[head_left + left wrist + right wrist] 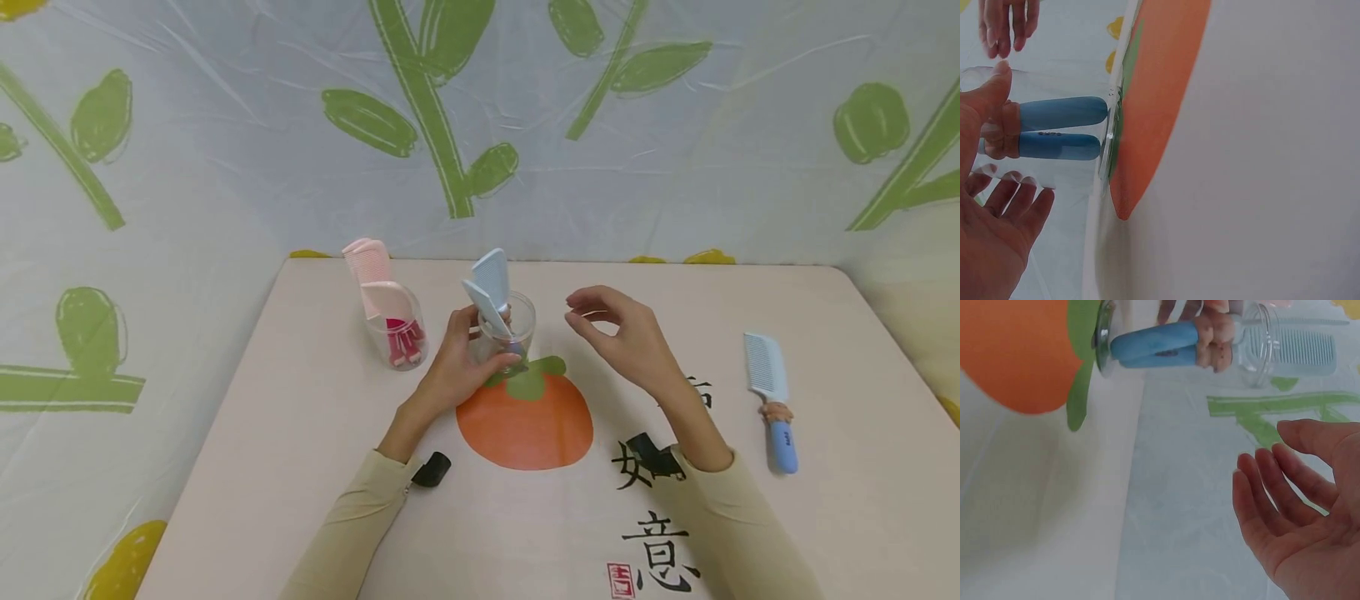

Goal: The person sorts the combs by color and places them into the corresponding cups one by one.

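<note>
My left hand (467,357) holds a clear glass cup (527,321) on the table, thumb on the near side and fingers around the left. Two light blue combs (491,279) stand in this cup, teeth up and leaning left. Their darker blue handles (1063,114) point down inside it, as the left wrist view shows. To the right of the cup, my right hand (626,333) hovers with loosely bent fingers and nothing in its grasp. A third blue comb (767,371), with a brown figure at its neck, lies on the table farther right.
A second glass cup (420,321) at the left holds pink combs (386,298) with dark pink handles. The pale table (300,467) bears a printed orange persimmon (525,429) and black characters. Behind its far edge hangs a leaf-patterned sheet (262,150).
</note>
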Motion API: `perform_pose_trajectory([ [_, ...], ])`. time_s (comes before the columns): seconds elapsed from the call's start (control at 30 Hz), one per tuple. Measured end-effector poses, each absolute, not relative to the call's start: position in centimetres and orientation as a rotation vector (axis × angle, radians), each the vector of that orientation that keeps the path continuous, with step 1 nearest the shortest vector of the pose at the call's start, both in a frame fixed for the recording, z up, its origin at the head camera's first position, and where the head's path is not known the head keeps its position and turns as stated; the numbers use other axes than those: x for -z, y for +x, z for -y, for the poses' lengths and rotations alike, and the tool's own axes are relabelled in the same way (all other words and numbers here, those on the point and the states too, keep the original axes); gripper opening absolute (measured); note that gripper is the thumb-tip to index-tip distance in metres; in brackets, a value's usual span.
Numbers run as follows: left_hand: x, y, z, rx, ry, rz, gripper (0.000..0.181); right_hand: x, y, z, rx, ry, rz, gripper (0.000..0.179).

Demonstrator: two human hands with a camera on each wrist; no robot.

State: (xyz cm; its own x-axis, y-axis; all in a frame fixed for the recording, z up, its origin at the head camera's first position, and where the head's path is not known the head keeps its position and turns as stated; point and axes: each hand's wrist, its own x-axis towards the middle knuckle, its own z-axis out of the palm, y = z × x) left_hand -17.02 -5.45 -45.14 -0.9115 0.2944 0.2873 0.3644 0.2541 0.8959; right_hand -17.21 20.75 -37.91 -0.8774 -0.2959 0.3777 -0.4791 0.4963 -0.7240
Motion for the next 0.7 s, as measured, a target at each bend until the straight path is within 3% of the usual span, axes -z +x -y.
perform_pose_trajectory([
  [0.7,45.0,-17.0,5.7,1.769,-0.634,2.475,0.080,38.5,-15.8,-26.9,-1.203,0.370,2.611,0.028],
])
